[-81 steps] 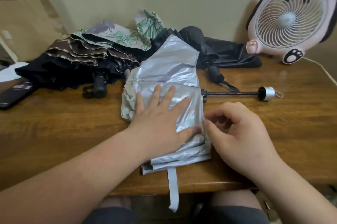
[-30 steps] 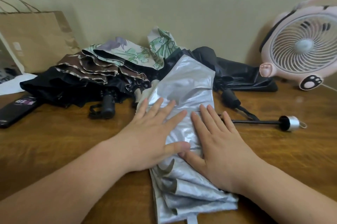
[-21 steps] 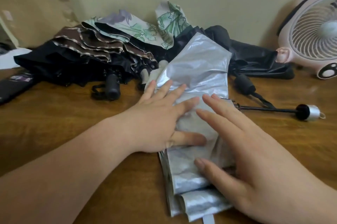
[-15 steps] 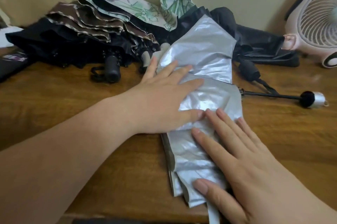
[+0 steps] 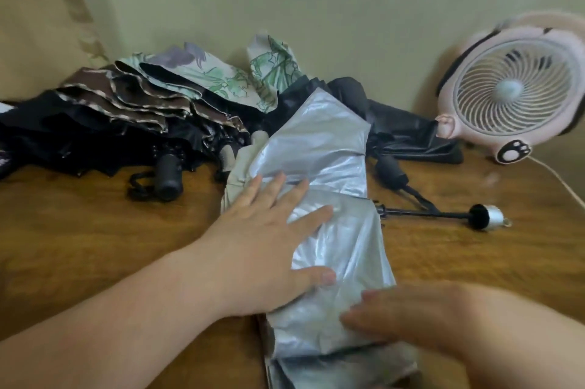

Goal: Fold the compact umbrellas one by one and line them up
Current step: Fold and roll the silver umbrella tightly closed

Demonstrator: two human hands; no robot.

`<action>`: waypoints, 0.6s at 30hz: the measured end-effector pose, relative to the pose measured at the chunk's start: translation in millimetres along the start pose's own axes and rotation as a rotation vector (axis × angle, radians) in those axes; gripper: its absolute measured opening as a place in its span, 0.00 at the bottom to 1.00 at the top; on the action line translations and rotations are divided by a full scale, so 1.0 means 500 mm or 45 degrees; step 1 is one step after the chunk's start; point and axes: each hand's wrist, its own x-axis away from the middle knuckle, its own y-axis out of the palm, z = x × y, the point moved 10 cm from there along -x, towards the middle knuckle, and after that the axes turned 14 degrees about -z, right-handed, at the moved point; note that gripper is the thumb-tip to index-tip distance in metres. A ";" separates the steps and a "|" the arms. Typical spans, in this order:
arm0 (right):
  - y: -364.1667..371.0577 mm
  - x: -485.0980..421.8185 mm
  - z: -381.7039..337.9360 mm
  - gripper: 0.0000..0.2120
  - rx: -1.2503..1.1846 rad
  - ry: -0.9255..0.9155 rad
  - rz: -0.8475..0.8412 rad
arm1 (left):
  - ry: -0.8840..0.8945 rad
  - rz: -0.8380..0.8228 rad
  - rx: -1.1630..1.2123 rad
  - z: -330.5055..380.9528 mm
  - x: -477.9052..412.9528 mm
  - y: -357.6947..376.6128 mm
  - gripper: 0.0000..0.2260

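The silver umbrella (image 5: 329, 230) lies flat on the wooden table (image 5: 95, 230), in front of the heap of unfolded umbrellas (image 5: 152, 116) against the wall, its thin dark shaft and capped handle (image 5: 484, 215) sticking out to the right toward the fan (image 5: 512, 94). The left hand (image 5: 269, 246) rests open, palm down and fingers spread, on the canopy's middle. The right hand (image 5: 421, 316), blurred, lies flat and open on the canopy's near end. The fabric looks thin, slick and crinkly, likely light and prone to springing open or sliding, so pinning the pleats flat seems wise. For rolling, the bunched panels around the shaft look the firmest place to grasp.
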 end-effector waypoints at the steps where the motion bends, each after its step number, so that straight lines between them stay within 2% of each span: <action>1: -0.079 -0.002 0.034 0.14 -0.384 0.063 0.185 | 0.003 0.014 0.007 0.000 -0.001 -0.003 0.37; 2: -0.134 -0.005 0.078 0.12 -0.679 0.026 0.372 | 0.001 0.023 0.015 -0.002 -0.001 -0.005 0.37; 4: -0.210 -0.030 0.203 0.06 -0.920 0.098 0.791 | -0.004 0.021 0.002 -0.003 -0.001 -0.004 0.37; 5: -0.210 -0.062 0.257 0.05 -1.076 0.172 0.856 | -0.007 0.009 0.001 -0.003 -0.001 -0.003 0.38; 9: -0.181 -0.213 0.382 0.12 -1.672 0.283 0.818 | 0.012 -0.025 0.021 0.004 0.001 -0.005 0.47; 12: -0.192 -0.266 0.380 0.12 -1.694 0.269 0.781 | 0.015 -0.041 0.013 0.010 -0.001 -0.005 0.52; 14: -0.211 -0.269 0.371 0.10 -1.609 0.276 0.828 | 0.007 -0.035 0.015 0.011 -0.002 -0.007 0.53; 18: -0.279 -0.225 0.349 0.09 -1.086 0.359 1.033 | 0.010 -0.033 0.038 0.011 0.000 -0.009 0.53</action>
